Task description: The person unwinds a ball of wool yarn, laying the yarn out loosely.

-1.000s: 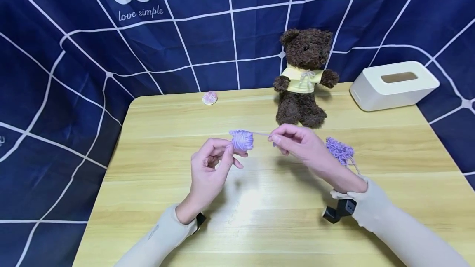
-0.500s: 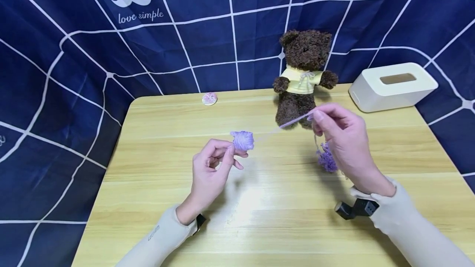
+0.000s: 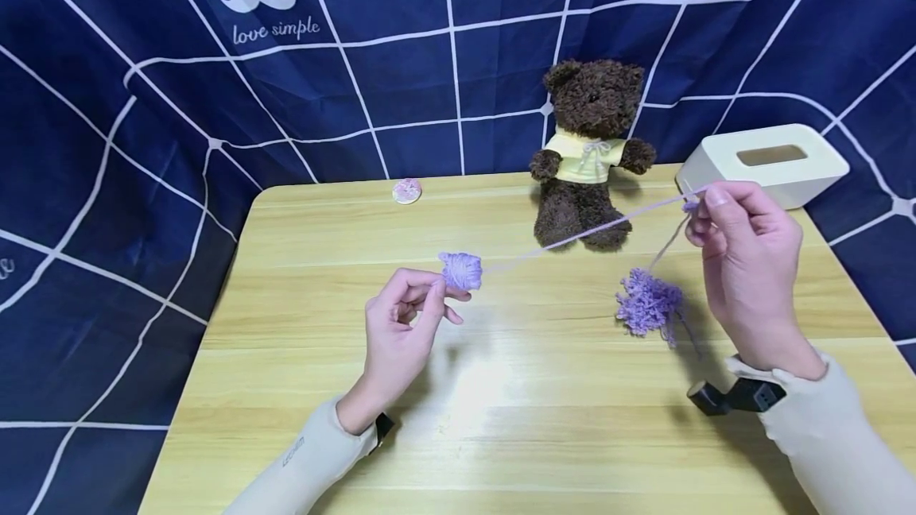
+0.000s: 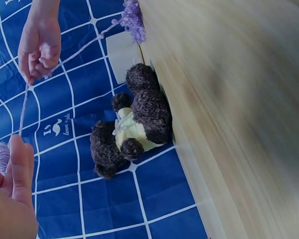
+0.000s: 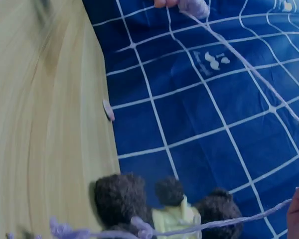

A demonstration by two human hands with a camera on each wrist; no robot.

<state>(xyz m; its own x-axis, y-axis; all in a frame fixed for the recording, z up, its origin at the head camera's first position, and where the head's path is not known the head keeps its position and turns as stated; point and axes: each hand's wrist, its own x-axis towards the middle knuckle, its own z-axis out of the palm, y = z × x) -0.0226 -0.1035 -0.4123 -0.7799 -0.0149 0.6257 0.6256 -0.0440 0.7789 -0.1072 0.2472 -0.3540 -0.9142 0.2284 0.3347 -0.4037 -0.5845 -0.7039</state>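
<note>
Pinched between thumb and fingers of my left hand [image 3: 401,324] is a small wound bundle of lilac yarn [image 3: 461,271], held above the table. A strand of yarn [image 3: 587,233] runs taut from it up to my right hand [image 3: 751,261], whose thumb and forefinger grip it. From the right hand a second length drops to a fluffy purple knitted piece [image 3: 647,302], also seen in the left wrist view. In the right wrist view the strand [image 5: 239,57] stretches between both hands. Part of the bundle is hidden behind the left fingers in the left wrist view.
A brown teddy bear [image 3: 592,157] in a yellow top sits at the back of the wooden table [image 3: 322,388]. Right of it stands a white tissue box [image 3: 773,165], partly behind my right hand. A round pink-and-white disc [image 3: 406,191] lies near the back edge. Blue grid curtain surrounds the table.
My right hand has moved right and up, drawing out a longer strand from the bundle. The purple knitted piece now shows left of the right hand. My left hand stays nearly still.
</note>
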